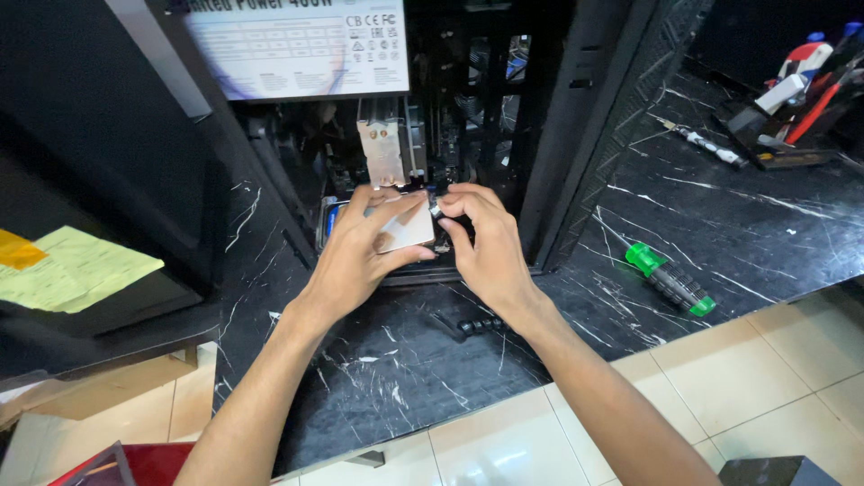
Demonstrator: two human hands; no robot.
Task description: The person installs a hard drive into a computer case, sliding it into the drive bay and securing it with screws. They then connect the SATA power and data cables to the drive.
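An open black computer case (pixel 576 135) lies on a black marble slab (pixel 396 360). My left hand (pixel 360 252) grips a flat silver drive (pixel 412 229) at the case's lower edge, fingers spread over its top. To its right, my right hand (pixel 481 243) pinches a small cable connector (pixel 435 209) at the drive's right corner. A finned metal cooler (pixel 382 148) stands inside the case just above both hands. A power supply with a white label (pixel 297 45) sits at the top of the case.
A green-and-black screwdriver (pixel 670 281) lies on the slab to the right. Another screwdriver (pixel 711 144) and a black tool holder with red tools (pixel 792 99) are at the far right. Yellow papers (pixel 72 265) rest on a dark surface at left. Beige floor tiles run along the bottom.
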